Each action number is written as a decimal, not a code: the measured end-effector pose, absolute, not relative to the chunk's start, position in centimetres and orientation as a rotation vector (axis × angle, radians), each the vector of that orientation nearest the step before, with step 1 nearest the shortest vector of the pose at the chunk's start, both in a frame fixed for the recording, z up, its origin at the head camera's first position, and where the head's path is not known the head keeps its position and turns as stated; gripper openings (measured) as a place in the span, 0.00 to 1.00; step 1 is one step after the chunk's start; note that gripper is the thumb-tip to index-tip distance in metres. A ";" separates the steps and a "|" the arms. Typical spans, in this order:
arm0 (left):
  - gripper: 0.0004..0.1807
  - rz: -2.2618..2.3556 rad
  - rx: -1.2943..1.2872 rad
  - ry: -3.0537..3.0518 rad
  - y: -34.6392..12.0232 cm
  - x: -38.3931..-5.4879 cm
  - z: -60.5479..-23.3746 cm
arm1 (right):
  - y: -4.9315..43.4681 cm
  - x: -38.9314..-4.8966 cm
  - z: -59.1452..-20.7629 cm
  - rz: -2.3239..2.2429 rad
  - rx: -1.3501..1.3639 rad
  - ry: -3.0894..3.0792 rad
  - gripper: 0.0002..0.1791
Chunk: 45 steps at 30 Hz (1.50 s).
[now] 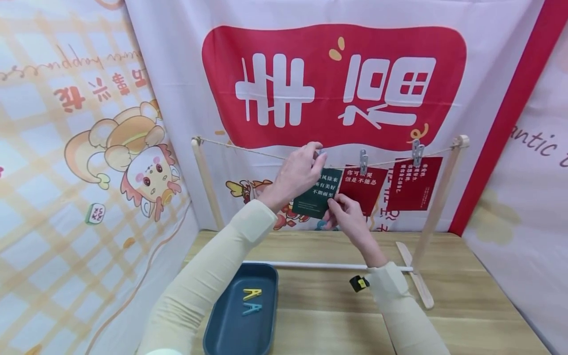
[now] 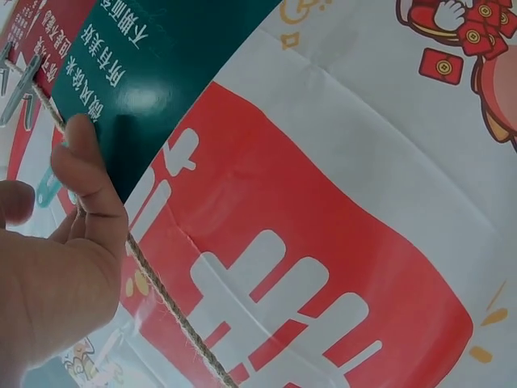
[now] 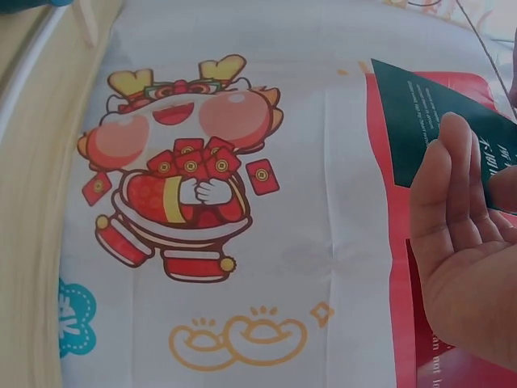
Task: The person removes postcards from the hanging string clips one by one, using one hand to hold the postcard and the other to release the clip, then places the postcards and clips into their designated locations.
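Observation:
A dark green card (image 1: 317, 197) with white Chinese writing hangs at the twine line (image 1: 248, 149). At its top edge my left hand (image 1: 298, 170) pinches a teal clothespin (image 2: 50, 187), mostly covered by the fingers; whether its jaws bite the card cannot be seen. With thumb and fingers, my right hand (image 1: 348, 217) pinches the green card's lower right edge. Just right of it, a red card (image 1: 366, 190) hangs from a grey clothespin (image 1: 364, 161). Another red card (image 1: 417, 185) hangs further right under grey clothespins (image 1: 417, 153).
Two wooden posts (image 1: 437, 217) carry the twine, joined low down by a white rod (image 1: 310, 266). A dark blue tray (image 1: 274, 315) at the front left holds a yellow clothespin (image 1: 252, 294) and a blue clothespin (image 1: 252, 309). A printed cloth (image 1: 177, 59) hangs behind the wooden table (image 1: 328, 325).

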<state>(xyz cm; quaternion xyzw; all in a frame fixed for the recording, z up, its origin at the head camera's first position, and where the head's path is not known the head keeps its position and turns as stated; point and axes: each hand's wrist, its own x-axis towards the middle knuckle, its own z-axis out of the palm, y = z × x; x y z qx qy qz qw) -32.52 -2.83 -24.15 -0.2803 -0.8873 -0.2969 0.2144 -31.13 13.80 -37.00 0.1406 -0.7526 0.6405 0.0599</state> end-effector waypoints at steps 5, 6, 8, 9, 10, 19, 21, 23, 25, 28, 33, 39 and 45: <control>0.23 -0.801 -0.798 -2.464 -2.5 -32.3 -23.8 | 13.6 -30.7 -36.8 1.907 0.431 -2.262 0.18; 0.22 -0.791 -0.801 -2.467 -2.4 -32.2 -23.7 | 13.7 -31.0 -37.2 1.907 0.429 -2.256 0.19; 0.21 -0.781 -0.813 -2.465 -2.3 -32.0 -23.6 | 13.8 -31.6 -38.0 1.901 0.431 -2.246 0.19; 0.21 -0.775 -0.823 -2.460 -2.3 -32.0 -23.6 | 13.8 -31.6 -38.0 1.897 0.431 -2.245 0.19; 0.20 -0.773 -0.834 -2.458 -2.3 -31.9 -23.6 | 13.8 -31.7 -38.0 1.896 0.427 -2.243 0.19; 0.15 -0.751 -0.959 -2.384 -2.0 -31.8 -23.6 | 13.7 -31.5 -38.1 1.893 0.417 -2.255 0.19; 0.13 -0.775 -0.972 -2.361 -2.0 -31.8 -23.7 | 13.7 -31.4 -38.1 1.899 0.407 -2.265 0.19; 0.12 -0.800 -0.989 -2.327 -2.1 -31.8 -23.9 | 13.7 -31.3 -38.1 1.905 0.399 -2.278 0.19; 0.10 -0.816 -1.016 -2.282 -2.1 -31.7 -23.9 | 13.6 -31.3 -38.1 1.910 0.401 -2.291 0.19; 0.08 -0.818 -1.055 -2.211 -2.3 -31.7 -24.0 | 13.6 -31.4 -38.0 1.901 0.413 -2.301 0.17; 0.09 -0.849 -1.067 -2.099 -2.4 -31.9 -24.0 | 13.6 -31.4 -37.9 1.880 0.431 -2.303 0.17; 0.09 -0.884 -1.068 -1.974 -2.6 -31.9 -23.9 | 13.4 -31.2 -38.1 1.884 0.434 -2.295 0.20; 0.09 -0.959 -1.024 -1.858 -3.0 -31.9 -23.8 | 13.2 -31.2 -38.5 1.884 0.462 -2.256 0.20</control>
